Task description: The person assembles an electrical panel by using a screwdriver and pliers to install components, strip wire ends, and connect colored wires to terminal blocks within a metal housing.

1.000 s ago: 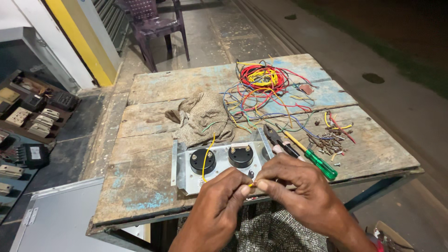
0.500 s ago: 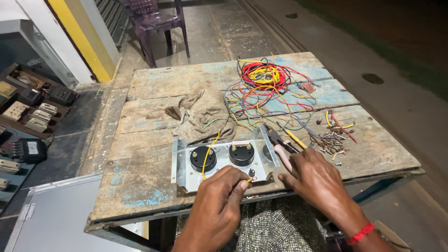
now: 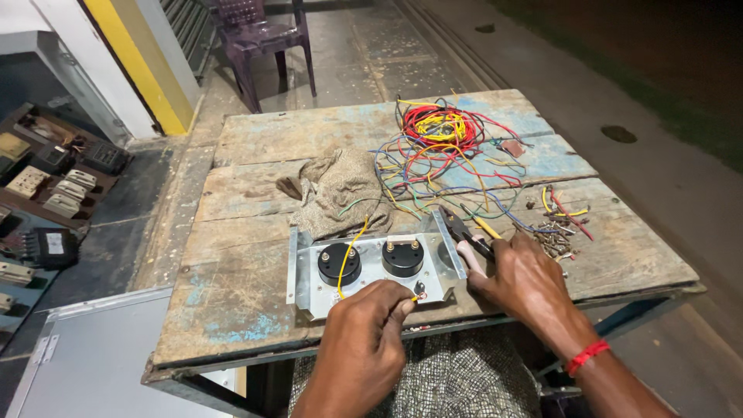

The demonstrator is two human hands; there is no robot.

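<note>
At the table's (image 3: pixel 232 286) near edge the left hand (image 3: pixel 364 329) pinches the yellow wire (image 3: pixel 350 251) end at the metal panel (image 3: pixel 371 267), likely steadying it; the right hand (image 3: pixel 526 275), fingers closed, grips pliers (image 3: pixel 464 232) beside the panel.

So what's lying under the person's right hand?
Under the right hand lie pliers with pale handles and a yellow-shafted screwdriver on the worn wooden table; the screwdriver's handle is covered.

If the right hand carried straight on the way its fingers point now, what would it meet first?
The right hand points up-left along the pink-handled pliers it already touches; beyond them, most likely the tangle of coloured wires, though depth is uncertain.
</note>
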